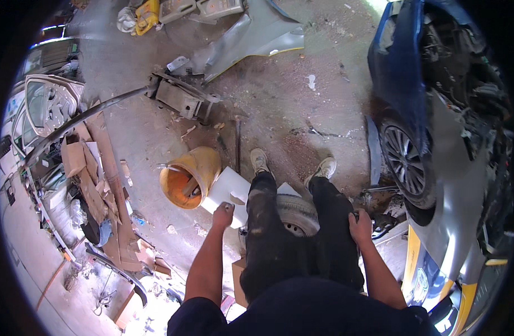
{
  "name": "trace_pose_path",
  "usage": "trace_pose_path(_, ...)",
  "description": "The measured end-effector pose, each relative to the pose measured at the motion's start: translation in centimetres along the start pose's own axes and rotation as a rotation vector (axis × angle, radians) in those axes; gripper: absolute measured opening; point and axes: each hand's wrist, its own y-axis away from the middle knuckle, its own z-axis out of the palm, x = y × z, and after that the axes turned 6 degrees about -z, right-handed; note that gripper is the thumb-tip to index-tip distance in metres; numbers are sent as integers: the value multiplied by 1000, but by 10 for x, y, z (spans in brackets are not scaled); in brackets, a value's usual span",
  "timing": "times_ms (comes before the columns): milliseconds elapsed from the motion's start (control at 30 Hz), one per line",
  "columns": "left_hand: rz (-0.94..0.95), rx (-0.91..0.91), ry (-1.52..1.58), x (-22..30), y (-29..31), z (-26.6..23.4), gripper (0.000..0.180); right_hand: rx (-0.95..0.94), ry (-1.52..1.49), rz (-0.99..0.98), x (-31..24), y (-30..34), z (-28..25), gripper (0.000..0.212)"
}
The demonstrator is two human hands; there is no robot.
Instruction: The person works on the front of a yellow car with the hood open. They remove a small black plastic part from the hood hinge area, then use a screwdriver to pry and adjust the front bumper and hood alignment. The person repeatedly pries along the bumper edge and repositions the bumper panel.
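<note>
My left hand [223, 215] is closed in a loose fist over a white panel [228, 187] beside my left leg. Whatever its fingers may hold is too small to make out. Beside my right knee, my right hand [360, 226] is curled closed, with a small dark thing I cannot identify at its fingers. Between my legs is a dusty tyre on a wheel [297, 217], partly hidden by my trousers. A yellow drum-like container [212, 162] lies tipped next to the white panel, its orange inside showing.
A floor jack [178, 96] with a long handle [83, 116] lies ahead to the left. Beyond it rests a grey body panel [251, 39]. A blue car with a dark-spoked wheel [403, 157] stands right. Flattened cardboard [108, 190] and car doors [52, 103] line the left.
</note>
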Motion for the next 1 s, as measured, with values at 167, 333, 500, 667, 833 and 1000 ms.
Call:
trace_pose_path(167,33,33,-202,-2,-195,9,40,107,63,-85,-19,-20,63,28)
trace_pose_path(333,16,96,-276,4,-357,32,43,99,-50,-29,-17,-36,52,20)
trace_pose_path(500,38,86,-346,-2,-485,55,43,104,11,-66,-34,-66,43,17)
trace_pose_path(667,40,194,-585,-20,-560,63,53,116,131,-105,-41,-86,32,18)
trace_pose_path(833,-45,188,-457,-10,-552,70,59,134,130,-110,-38,-104,28,19)
trace_pose_path(1000,-58,132,-542,28,-511,69,57,120,83,-140,-35,-109,23,17)
